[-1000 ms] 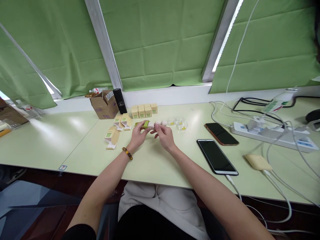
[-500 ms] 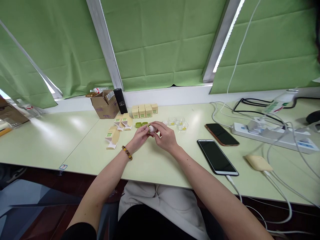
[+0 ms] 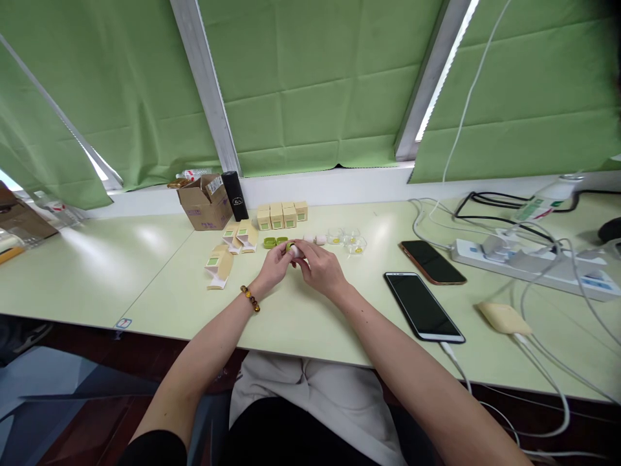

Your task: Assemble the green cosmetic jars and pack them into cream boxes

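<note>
The person's left hand (image 3: pixel 275 264) and right hand (image 3: pixel 322 265) pinch a small rounded green-and-pale-pink piece (image 3: pixel 295 252) between their fingertips, neither nearer; its green part faces left, long axis unclear; two square green plastic-looking cups (image 3: pixel 270 243) sit just left and far.

Room left, things right.
A hand can cross the table (image 3: pixel 121 265) at far left; small boxes (image 3: pixel 221 260) sit near the left hand (image 3: pixel 273 266); phones (image 3: pixel 424 307) and a power strip (image 3: pixel 528 274) block the right.
</note>
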The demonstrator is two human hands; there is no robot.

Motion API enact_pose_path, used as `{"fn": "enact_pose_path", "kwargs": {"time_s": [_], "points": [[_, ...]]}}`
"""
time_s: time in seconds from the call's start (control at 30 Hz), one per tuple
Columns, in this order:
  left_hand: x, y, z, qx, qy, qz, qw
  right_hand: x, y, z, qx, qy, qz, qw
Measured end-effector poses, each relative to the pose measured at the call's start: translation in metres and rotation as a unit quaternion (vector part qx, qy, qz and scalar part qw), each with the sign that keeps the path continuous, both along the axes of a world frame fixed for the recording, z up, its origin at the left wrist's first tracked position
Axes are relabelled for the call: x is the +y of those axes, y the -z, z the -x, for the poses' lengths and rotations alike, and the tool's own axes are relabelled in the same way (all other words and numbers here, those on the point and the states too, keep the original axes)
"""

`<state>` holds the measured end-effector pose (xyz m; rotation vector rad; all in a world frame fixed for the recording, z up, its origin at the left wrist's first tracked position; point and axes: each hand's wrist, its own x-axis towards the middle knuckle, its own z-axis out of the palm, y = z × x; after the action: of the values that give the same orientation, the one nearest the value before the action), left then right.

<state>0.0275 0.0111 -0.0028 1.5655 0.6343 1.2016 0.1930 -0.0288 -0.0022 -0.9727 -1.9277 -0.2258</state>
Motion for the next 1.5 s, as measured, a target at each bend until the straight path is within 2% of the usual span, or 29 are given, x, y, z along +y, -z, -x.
{"fn": "enact_pose_path", "kwargs": {"time_s": [0.27, 0.4, 0.47, 0.57, 0.67, 0.83, 1.03, 1.5], "points": [[-0.006, -0.001, -0.008, 0.008, -0.079, -0.038, 0.996, 0.002, -0.001, 0.002, -0.021, -0.003, -0.056, 0.998], [-0.009, -0.003, -0.009, 0.003, -0.095, -0.052, 0.994, 0.003, -0.001, 0.003, -0.017, -0.009, -0.049, 0.999], [-0.009, -0.003, -0.008, -0.003, -0.082, -0.043, 0.996, 0.003, -0.001, 0.002, -0.010, -0.013, -0.039, 0.999], [-0.009, -0.004, -0.006, -0.021, -0.024, -0.021, 0.999, 0.004, 0.001, 0.002, 0.004, -0.019, -0.031, 0.999], [-0.007, -0.004, -0.004, -0.031, 0.011, -0.030, 0.999, 0.005, 0.004, 0.002, 0.014, -0.023, -0.035, 0.999], [-0.006, -0.002, -0.004, -0.008, -0.015, -0.027, 0.999, 0.006, 0.010, 0.006, 0.020, -0.035, -0.024, 0.999], [-0.009, -0.002, -0.005, -0.040, 0.035, 0.032, 0.998, 0.006, 0.009, 0.007, 0.042, -0.035, -0.010, 0.998], [-0.011, -0.007, -0.004, -0.063, 0.041, 0.047, 0.996, 0.007, 0.012, 0.009, 0.045, -0.031, -0.013, 0.998]]}}
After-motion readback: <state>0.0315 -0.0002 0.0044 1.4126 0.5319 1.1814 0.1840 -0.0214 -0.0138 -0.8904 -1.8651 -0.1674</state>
